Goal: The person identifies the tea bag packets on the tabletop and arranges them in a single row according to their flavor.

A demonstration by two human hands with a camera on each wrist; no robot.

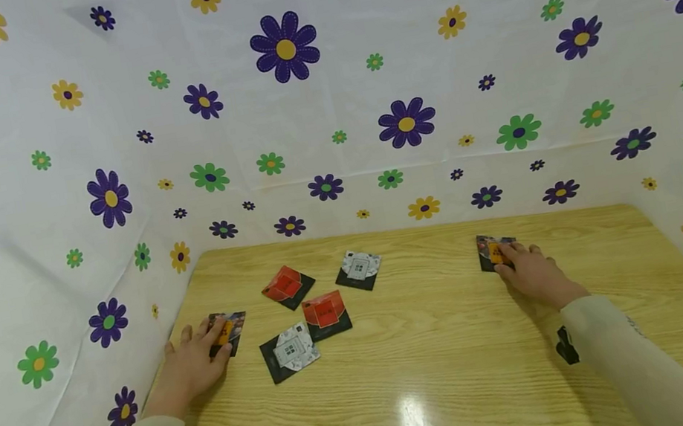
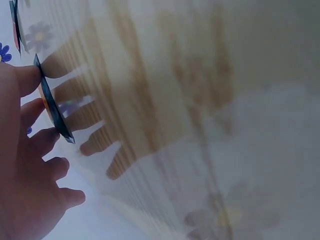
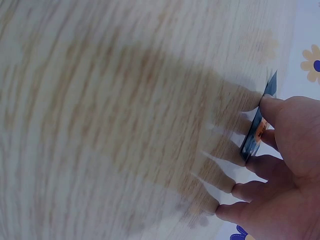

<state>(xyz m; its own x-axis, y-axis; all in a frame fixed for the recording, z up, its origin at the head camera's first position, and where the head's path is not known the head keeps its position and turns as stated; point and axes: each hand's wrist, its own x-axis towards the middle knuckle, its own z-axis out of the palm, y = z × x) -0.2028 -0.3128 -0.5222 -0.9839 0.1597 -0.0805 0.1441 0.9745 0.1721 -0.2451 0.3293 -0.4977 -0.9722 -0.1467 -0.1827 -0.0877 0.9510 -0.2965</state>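
Observation:
Toward the left side of the table, my left hand [image 1: 187,368] grips a small square dark packet [image 1: 236,328] with an orange label, thumb on its near edge and fingers over its far side. The left wrist view shows this packet [image 2: 52,107] edge-on between thumb and fingers. Further right, my right hand [image 1: 536,275] holds a matching dark packet [image 1: 488,253] with an orange label by its edges. In the right wrist view, the thumb and index finger lie at that packet [image 3: 258,127], the other fingers spread beside it. Both hands partly cover their packets.
Between the hands, nearer the left, lie two red-and-black packets [image 1: 286,285] [image 1: 326,313] and two white-and-black packets [image 1: 360,268] [image 1: 291,350]. Two of them overlap at a corner. A white flowered cloth [image 1: 348,91] walls the wooden table [image 1: 432,348] at the back and sides.

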